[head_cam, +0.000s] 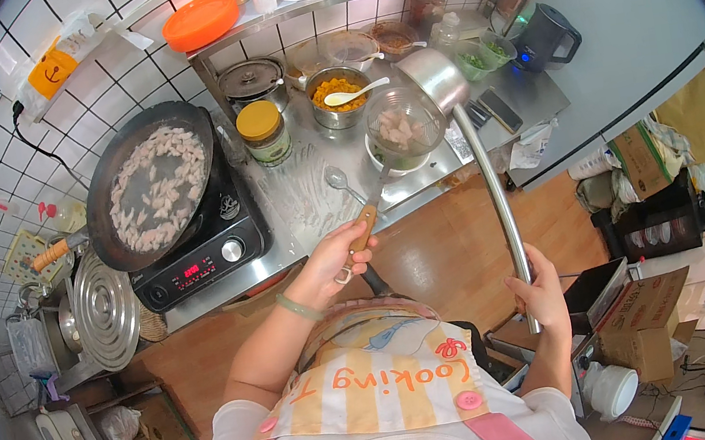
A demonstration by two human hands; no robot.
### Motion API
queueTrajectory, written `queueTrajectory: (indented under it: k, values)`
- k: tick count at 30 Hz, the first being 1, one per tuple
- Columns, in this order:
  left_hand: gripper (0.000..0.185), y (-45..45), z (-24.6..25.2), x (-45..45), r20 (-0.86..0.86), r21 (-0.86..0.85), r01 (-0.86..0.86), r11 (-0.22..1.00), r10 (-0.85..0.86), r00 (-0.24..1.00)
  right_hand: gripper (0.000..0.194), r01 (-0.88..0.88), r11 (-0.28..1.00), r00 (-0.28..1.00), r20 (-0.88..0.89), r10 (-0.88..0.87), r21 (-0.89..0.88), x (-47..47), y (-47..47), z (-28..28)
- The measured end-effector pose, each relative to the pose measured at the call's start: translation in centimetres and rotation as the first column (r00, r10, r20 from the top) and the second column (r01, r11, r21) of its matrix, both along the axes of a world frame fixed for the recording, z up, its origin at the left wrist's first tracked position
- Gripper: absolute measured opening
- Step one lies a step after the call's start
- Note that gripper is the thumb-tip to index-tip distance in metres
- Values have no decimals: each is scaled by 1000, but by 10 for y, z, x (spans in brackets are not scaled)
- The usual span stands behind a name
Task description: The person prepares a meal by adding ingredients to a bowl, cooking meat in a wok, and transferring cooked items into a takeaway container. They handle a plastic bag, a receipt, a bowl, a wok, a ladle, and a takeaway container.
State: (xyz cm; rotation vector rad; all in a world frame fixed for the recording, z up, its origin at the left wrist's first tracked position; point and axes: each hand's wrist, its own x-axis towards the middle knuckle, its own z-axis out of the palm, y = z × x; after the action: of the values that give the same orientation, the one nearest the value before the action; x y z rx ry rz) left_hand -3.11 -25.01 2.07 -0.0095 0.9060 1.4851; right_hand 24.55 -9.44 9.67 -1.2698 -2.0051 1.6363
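My left hand [330, 256] grips the wooden handle [363, 226] of a mesh strainer [424, 132]. Pale pieces of meat [399, 128] lie in its basket, above a white bowl [410, 164] with something green inside. In my right hand [538, 289] is the long metal handle of a deep steel ladle [434, 81]. The ladle's cup is tilted beside the strainer's rim; whether they touch I cannot tell. At the left, a dark wok [96, 193] holds many pale meat pieces [172, 197] in a ring and stands on a black induction cooker [254, 233] with a lit display.
A metal spoon [337, 178] lies on the wet steel counter [306, 219]. Behind it stand a yellow-lidded jar [262, 132], a pot of orange food [336, 85] and a lidded pot [250, 80]. A phone [500, 110] and a kettle [543, 38] are at right, under a shelf [324, 2].
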Motion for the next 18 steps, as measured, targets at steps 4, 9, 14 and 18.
queueTrajectory:
  k: [4,9,14,18]
  values:
    - [15,3,-4,-6,40,3,12,1000,-12,999,44,-6,949,984,-171,-51,-315,2,12,-16]
    - [19,-2,-5,-7,90,67,7,998,-13,996,45,93,868,892,-347,-290,-487,0,19,-41]
    - [23,3,-5,0,144,108,-5,994,-11,990,43,71,826,895,-329,-300,-560,9,27,-55]
    - [30,4,0,4,198,102,-25,994,5,980,45,-331,411,711,-511,-482,-849,14,19,-51]
